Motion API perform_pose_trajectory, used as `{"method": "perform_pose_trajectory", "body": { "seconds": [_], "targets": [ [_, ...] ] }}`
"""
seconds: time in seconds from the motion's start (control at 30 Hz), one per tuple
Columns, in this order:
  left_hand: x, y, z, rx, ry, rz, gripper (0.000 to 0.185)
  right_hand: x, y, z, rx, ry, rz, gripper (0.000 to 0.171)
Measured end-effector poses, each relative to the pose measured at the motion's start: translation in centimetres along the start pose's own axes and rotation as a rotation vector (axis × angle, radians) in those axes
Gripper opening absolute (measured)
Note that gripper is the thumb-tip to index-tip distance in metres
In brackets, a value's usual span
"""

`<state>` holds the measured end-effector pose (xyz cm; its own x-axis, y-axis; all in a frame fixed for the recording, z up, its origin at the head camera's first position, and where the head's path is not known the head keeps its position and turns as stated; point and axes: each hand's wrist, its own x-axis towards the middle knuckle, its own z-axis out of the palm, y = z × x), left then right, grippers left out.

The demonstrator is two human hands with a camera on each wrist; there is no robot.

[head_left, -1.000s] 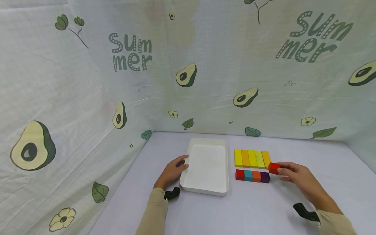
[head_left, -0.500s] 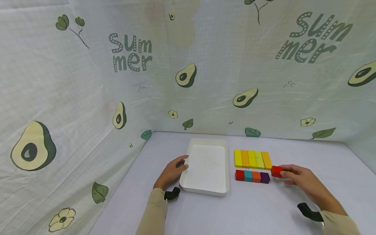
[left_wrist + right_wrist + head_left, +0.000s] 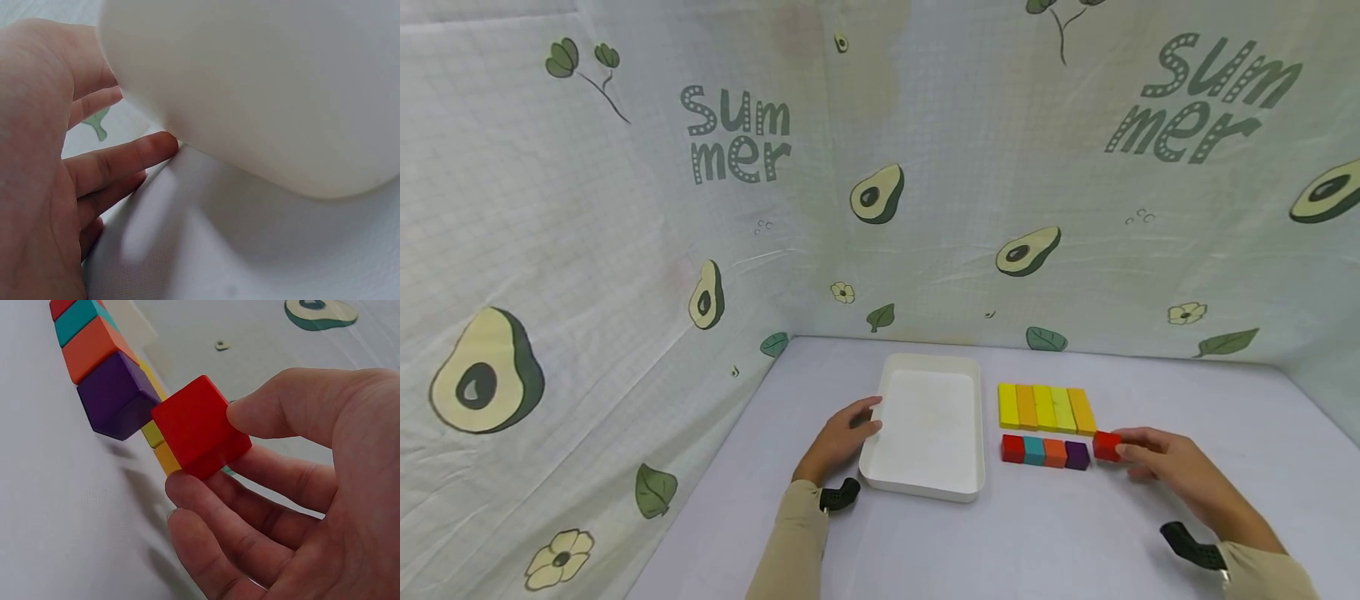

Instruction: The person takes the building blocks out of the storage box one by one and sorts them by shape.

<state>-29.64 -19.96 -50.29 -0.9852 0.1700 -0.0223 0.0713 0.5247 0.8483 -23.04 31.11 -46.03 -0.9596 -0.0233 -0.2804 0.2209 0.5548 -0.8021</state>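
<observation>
A red cube point(image 3: 200, 425) is pinched between thumb and fingers of the right hand point(image 3: 1172, 471), just right of the purple cube point(image 3: 1077, 454) ending the near row (the wrist view shows it raised off the table point(image 3: 1037, 533)). The left hand point(image 3: 838, 437) is laid with fingers point(image 3: 119, 162) straight against the white tray point(image 3: 925, 492). Beyond, yellow and orange bars point(image 3: 1045, 407) are seen side by side.

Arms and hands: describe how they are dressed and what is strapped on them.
Both hands are bare: left hand, right hand. Each arm wears a long beige sleeve ending at the wrist. A small black device sits at the left wrist, a similar one at the right.
</observation>
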Motion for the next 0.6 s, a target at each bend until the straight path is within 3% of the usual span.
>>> {"method": "perform_pose_trajectory", "body": {
  "seconds": [0.6],
  "targets": [
    [0.12, -0.01, 0.07, 0.010, 0.003, -0.006, 0.048, -0.44, 0.71, 0.71, -0.030, 0.014, 0.008, 0.069]
  ]
}}
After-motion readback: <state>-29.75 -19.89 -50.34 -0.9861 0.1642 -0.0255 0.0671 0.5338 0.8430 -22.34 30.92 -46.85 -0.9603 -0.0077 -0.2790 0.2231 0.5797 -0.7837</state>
